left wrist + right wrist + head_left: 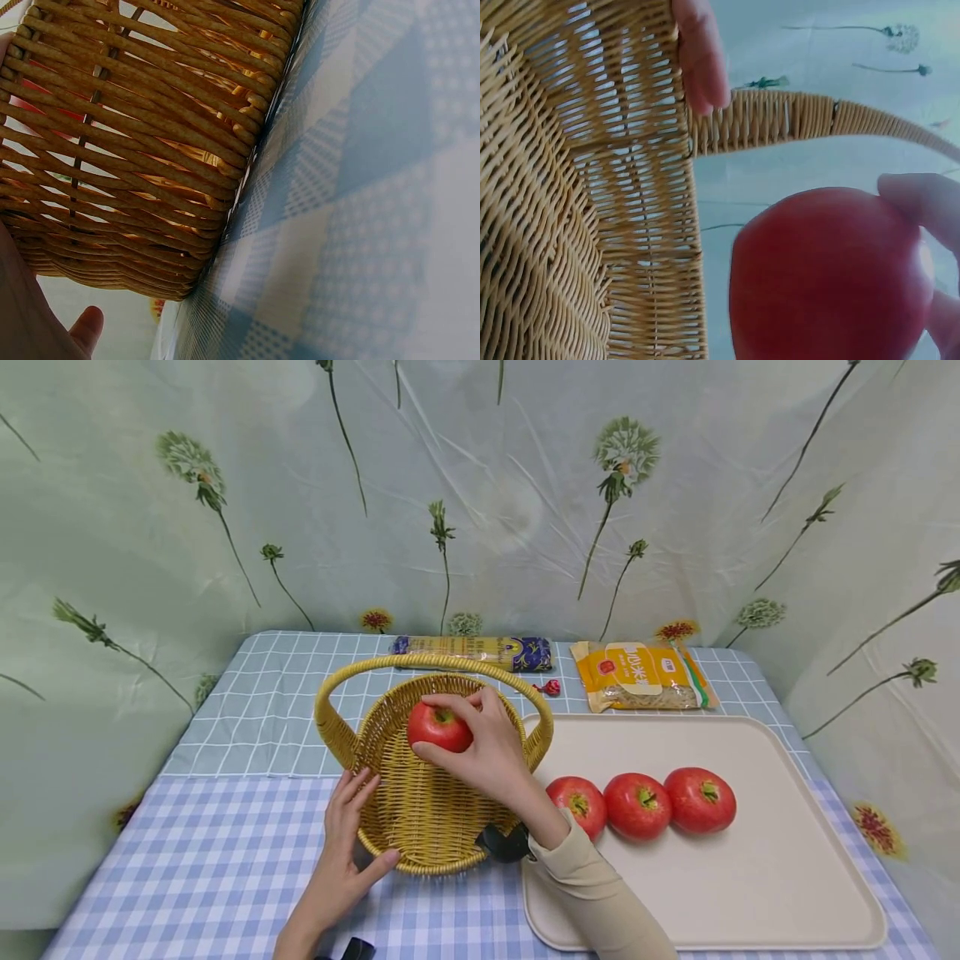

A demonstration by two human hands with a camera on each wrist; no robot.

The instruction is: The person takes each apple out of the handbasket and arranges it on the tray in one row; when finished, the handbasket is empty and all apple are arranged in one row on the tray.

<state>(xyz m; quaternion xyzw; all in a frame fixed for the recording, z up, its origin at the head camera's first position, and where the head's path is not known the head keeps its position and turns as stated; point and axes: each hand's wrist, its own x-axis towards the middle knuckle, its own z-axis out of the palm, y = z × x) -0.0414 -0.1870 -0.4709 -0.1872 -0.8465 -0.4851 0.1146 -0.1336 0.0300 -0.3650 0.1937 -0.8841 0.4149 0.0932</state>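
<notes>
A round wicker basket [427,827] with a tall arched handle stands on the table. Over its opening my right hand [487,747] grips a red apple [435,729] between thumb and fingers. The right wrist view shows this apple [829,277] close up, apart from the basket's woven wall [641,195]. My left hand [341,843] rests against the basket's left rim, its fingers extended and the thumb spread along the near edge. In the left wrist view the thumb [87,330] shows beside the basket's outer weave [142,150].
On the right lies a beige tray [765,885] with three red apples [637,806] in a row. Behind are a noodle packet [472,652], a small red wrapped item [551,687] and an orange-yellow food bag [643,677]. A flowered curtain [510,527] surrounds the checked table.
</notes>
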